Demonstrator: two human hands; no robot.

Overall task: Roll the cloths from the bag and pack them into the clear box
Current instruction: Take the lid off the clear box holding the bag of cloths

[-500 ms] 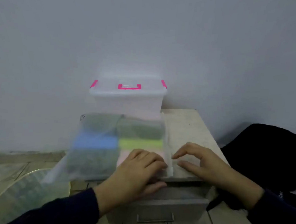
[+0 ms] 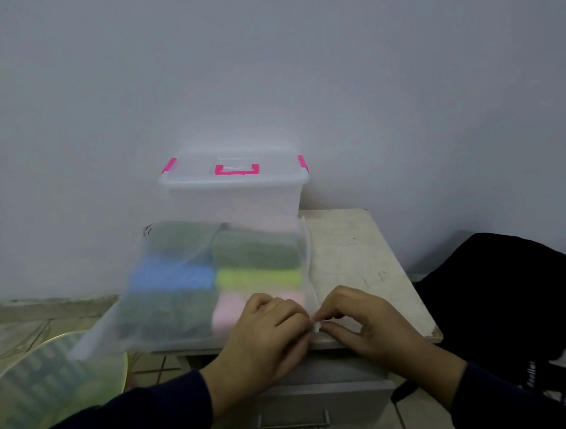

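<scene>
A translucent zip bag (image 2: 182, 287) lies on the small table (image 2: 365, 263), holding folded cloths in grey-green, blue, lime and pink. Behind it, against the wall, stands the clear box (image 2: 232, 197) with its lid on and pink latches. My left hand (image 2: 266, 340) rests on the bag's near right corner, over the pink cloth. My right hand (image 2: 364, 324) pinches the small white zip pull at the near end of the bag's right edge. Both hands meet at that corner.
The table has a drawer (image 2: 312, 404) with a metal handle below its front edge. A round glass tabletop (image 2: 41, 388) sits low at the left. A black bag or garment (image 2: 503, 296) lies to the right. Tiled floor below.
My right hand's fingers have closed from spread flat on the table to a pinch on the zip pull. My left hand has stayed on the bag's corner.
</scene>
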